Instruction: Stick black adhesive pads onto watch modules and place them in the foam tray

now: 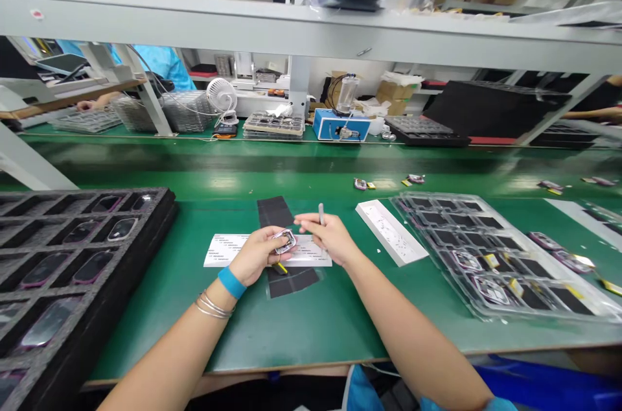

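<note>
My left hand [260, 252], with a blue wristband, grips a small rounded device casing [284, 241], its open side showing electronic parts. A yellow-and-black piece [280, 267] hangs just below those fingers; whether it is joined to the casing I cannot tell. My right hand [330, 236] is closed around a slim grey tool [321, 213] whose end sticks up above the knuckles. Its fingertips are close to the casing, slightly apart from it. Under both hands lie a white printed strip [221, 250] and a black mat [294, 282].
A black foam tray [140, 255] with device shells stands left. To the right are a white shallow box [391, 233] with tiny parts and a clear plastic tray [451, 223] holding device parts. Loose devices [360, 184] lie on the green strip behind. A shelf beam [194, 25] crosses overhead.
</note>
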Tool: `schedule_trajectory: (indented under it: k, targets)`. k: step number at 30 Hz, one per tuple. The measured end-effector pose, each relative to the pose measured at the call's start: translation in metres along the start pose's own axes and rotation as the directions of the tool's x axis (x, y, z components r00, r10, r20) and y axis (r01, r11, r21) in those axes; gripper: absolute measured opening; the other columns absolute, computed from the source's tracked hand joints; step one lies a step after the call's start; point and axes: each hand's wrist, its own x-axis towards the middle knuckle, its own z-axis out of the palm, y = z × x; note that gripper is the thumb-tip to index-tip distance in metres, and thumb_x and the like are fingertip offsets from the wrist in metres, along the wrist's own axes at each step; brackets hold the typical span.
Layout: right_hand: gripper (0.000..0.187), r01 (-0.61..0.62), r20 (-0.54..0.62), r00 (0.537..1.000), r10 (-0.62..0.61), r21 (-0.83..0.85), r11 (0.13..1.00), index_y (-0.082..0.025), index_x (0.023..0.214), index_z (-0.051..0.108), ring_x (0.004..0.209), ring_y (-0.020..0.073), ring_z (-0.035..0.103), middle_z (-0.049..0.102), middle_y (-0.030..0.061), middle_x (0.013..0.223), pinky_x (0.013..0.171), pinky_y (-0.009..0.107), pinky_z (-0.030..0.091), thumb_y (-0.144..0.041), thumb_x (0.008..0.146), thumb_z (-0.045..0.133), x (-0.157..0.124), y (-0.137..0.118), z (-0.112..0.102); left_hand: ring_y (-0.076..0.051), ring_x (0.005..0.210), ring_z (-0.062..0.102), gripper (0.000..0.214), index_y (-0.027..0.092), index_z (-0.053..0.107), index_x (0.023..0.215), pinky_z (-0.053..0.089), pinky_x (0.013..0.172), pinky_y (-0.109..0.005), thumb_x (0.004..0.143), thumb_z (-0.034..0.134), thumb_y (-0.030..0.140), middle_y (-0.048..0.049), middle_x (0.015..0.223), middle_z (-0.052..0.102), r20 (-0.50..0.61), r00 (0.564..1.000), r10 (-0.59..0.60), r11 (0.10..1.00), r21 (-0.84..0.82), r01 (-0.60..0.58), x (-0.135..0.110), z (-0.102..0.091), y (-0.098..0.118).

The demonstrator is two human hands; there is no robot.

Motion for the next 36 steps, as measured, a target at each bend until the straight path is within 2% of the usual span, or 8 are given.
schedule_trajectory:
  k: [4,8,14,18,23,25,29,36]
  targets:
    - [0.027,0.135,-0.11,0.987,-0.121,0.13,0.982,-0.018,0.093,0.07,0.075,0.0135,0.06,0.068,0.0067,0.099,0.056,0.022,0.047,-0.026,0.069,0.06,0.002,-0.016,-0.023,-0.015,0.074,0.067,0.024,0.013,0.06,0.082,0.054,0.073,-0.027,0.065,0.076,0.02,-0.0044,0.08,0.068,0.063,0.998,-0.019,1.0,-0.017,0.02,-0.003,-0.006,0.008]
    - [0.024,0.119,-0.15,0.982,-0.112,0.035,0.992,-0.016,0.076,0.067,0.044,0.0083,0.042,0.058,0.0001,0.056,0.036,0.019,0.029,-0.026,0.074,0.046,0.0,-0.031,-0.046,-0.011,0.064,0.063,0.023,0.012,0.059,0.074,0.053,0.065,-0.023,0.063,0.077,0.02,-0.0042,0.073,0.068,0.186,0.982,-0.03,0.997,0.07,0.017,-0.005,-0.022,0.02]
    - [0.036,-0.129,0.132,0.984,0.116,0.091,0.987,-0.014,0.078,0.065,0.035,0.0086,0.044,0.057,0.0008,0.052,0.031,0.02,0.032,-0.042,0.084,0.044,0.008,-0.041,-0.054,-0.017,0.082,0.068,0.023,0.014,0.058,0.084,0.054,0.068,-0.023,0.07,0.073,0.022,-0.0088,0.09,0.069,0.302,0.942,-0.144,0.988,0.098,0.12,-0.005,-0.034,0.026]
    - [0.03,-0.188,0.193,0.969,0.153,0.173,0.967,-0.013,0.072,0.065,0.058,0.012,0.064,0.067,0.0052,0.067,0.057,0.023,0.055,-0.041,0.08,0.06,0.033,-0.031,-0.044,-0.021,0.078,0.069,0.058,0.017,0.048,0.122,0.054,0.062,-0.026,0.07,0.073,0.024,-0.0104,0.088,0.071,0.47,0.833,-0.291,0.936,0.322,0.145,-0.007,-0.033,0.02]
    - [0.024,-0.193,0.3,0.942,0.15,0.118,0.974,-0.012,0.071,0.067,0.072,0.0138,0.067,0.069,0.0035,0.074,0.072,0.026,0.057,-0.019,0.054,0.083,0.052,-0.003,-0.016,-0.021,0.073,0.069,0.099,0.023,0.012,0.146,0.053,0.058,-0.027,0.069,0.074,0.023,-0.007,0.081,0.073,0.677,0.591,-0.438,0.864,0.499,0.068,-0.014,-0.036,0.016]
    - [0.026,-0.221,0.275,0.942,0.191,0.083,0.972,-0.011,0.069,0.067,0.068,0.0136,0.067,0.068,0.0035,0.069,0.07,0.025,0.057,-0.019,0.052,0.084,0.053,0.007,-0.007,-0.019,0.068,0.069,0.102,0.023,0.007,0.147,0.053,0.057,-0.026,0.069,0.073,0.021,-0.0068,0.082,0.073,0.642,0.618,-0.453,0.844,0.532,0.066,-0.013,-0.04,0.015]
    - [0.027,-0.266,0.248,0.937,0.245,0.054,0.963,-0.011,0.065,0.066,0.061,0.0119,0.066,0.067,0.0028,0.062,0.064,0.021,0.057,-0.021,0.049,0.085,0.052,0.018,-0.005,-0.02,0.065,0.068,0.107,0.017,0.0,0.147,0.052,0.052,-0.024,0.067,0.071,0.016,-0.0086,0.079,0.072,0.452,0.791,-0.412,0.825,0.553,0.114,-0.007,-0.045,0.011]
    - [0.027,-0.297,0.267,0.924,0.275,0.046,0.954,-0.01,0.063,0.065,0.061,0.0121,0.067,0.066,0.0029,0.061,0.065,0.021,0.057,-0.02,0.048,0.086,0.054,0.019,-0.01,-0.019,0.057,0.068,0.107,0.018,-0.002,0.147,0.049,0.045,-0.021,0.067,0.068,0.013,-0.0056,0.071,0.072,0.351,0.853,-0.386,0.825,0.546,0.149,0.0,-0.042,0.006]
